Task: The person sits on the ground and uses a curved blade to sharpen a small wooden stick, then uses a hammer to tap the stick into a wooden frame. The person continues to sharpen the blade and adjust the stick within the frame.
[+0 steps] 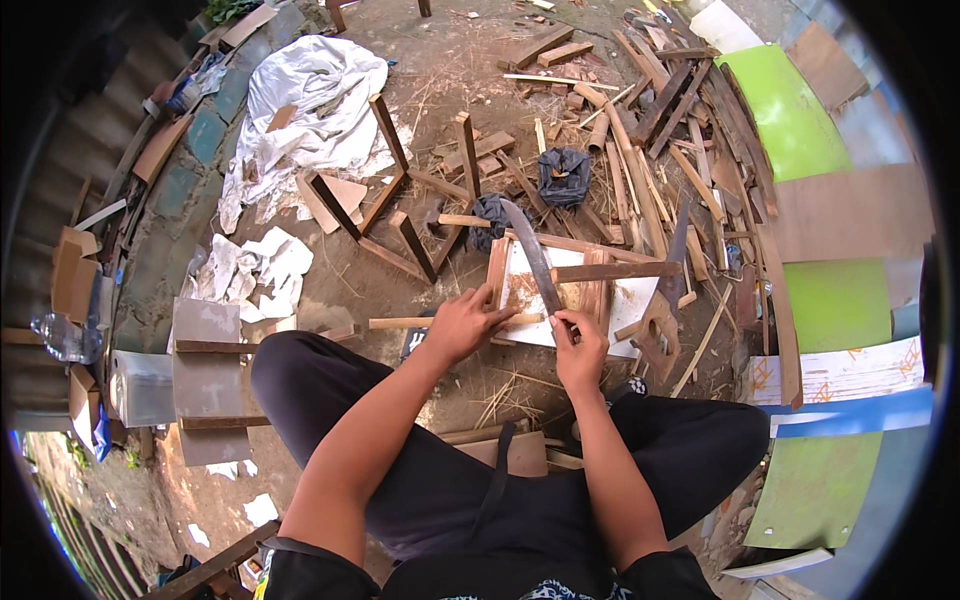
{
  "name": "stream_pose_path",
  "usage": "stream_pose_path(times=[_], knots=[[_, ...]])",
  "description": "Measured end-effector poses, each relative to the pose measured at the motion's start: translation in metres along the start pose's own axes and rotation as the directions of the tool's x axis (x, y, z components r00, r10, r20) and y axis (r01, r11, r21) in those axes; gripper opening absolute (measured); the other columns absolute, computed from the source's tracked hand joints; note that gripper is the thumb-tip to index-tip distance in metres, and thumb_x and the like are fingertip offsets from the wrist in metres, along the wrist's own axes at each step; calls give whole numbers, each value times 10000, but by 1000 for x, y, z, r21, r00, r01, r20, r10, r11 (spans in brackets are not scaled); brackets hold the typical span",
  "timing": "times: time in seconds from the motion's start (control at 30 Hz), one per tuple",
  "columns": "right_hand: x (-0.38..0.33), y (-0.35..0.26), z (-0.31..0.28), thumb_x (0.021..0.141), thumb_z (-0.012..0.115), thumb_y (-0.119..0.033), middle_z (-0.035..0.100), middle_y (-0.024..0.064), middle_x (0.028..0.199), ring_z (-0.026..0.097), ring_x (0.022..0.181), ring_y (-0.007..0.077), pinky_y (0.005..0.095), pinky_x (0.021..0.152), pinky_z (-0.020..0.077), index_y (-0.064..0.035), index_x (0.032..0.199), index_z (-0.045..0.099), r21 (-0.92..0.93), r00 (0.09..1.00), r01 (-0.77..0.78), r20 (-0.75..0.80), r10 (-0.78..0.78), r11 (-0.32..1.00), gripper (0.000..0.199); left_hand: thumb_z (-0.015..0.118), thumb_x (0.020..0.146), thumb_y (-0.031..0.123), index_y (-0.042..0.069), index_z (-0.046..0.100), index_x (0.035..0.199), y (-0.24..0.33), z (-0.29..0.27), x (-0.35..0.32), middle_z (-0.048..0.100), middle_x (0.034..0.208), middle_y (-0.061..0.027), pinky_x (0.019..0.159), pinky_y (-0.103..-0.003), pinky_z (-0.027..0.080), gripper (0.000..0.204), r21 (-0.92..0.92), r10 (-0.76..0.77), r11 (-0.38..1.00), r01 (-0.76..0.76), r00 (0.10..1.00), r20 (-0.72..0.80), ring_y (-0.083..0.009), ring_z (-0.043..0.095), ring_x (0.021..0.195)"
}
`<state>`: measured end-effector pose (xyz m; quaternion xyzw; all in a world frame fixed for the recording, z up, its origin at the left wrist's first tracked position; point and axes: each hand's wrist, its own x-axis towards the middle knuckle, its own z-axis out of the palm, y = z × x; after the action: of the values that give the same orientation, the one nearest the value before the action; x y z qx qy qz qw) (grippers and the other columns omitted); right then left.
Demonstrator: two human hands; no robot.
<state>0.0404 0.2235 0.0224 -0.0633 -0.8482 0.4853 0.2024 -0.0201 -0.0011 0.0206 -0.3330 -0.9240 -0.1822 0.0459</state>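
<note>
My right hand [579, 348] is closed around the lower end of a large knife [538, 262], its long blade pointing up and to the left. My left hand [465, 325] grips a slim wooden stick [398, 323] lying crosswise, and the stick's right end reaches close to the blade. Beneath both hands lies a white board [628, 300] with wooden strips along its edges and shavings on it. A dark wooden bar [615, 271] crosses the board behind my right hand. Beside the board, a handsaw [657, 338] stands tilted with its wooden handle down.
Ahead on the left is an upturned wooden frame [390, 250] with legs sticking up. Behind it a white sheet [305, 90] lies crumpled. A black plastic bag [564, 177] sits beyond the board. Scrap wood [640, 130] is heaped at the far right, beside green panels [790, 110].
</note>
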Motion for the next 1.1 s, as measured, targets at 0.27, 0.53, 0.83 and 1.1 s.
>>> stream_pose_path(times=[0.27,0.53,0.83,1.1], knots=[[7,2,9,901,778,-20,728,157,926,707,833,336,404,745,551,-14,1021,754,-66,990,136,55,-133,989,123,733,911,247,259,768,1256,29,12,13,610,1188,-57,948,-451,423,348,0,-155,988,156,980,-123,-296,547,1129],[9,-1,10,887,770,-7,734,143,934,695,864,342,422,763,555,-36,1034,752,-92,995,85,69,-78,992,151,726,892,223,200,773,1202,29,27,13,633,1131,-36,944,-448,426,314,-56,-69,996,65,995,-70,-271,562,1136],[10,0,10,831,767,74,737,139,965,694,882,345,425,772,560,-12,995,716,-109,980,159,135,-144,981,192,745,870,187,148,717,1006,24,27,19,652,1032,-19,938,-464,425,144,-187,-53,982,39,996,-69,-261,596,1096],[12,3,14,805,754,93,734,137,964,686,906,359,457,802,557,-14,979,679,-154,940,326,153,-304,933,218,733,868,154,106,670,980,32,27,25,654,1032,-48,895,-482,419,138,-215,-129,969,123,992,-14,-285,594,1089]])
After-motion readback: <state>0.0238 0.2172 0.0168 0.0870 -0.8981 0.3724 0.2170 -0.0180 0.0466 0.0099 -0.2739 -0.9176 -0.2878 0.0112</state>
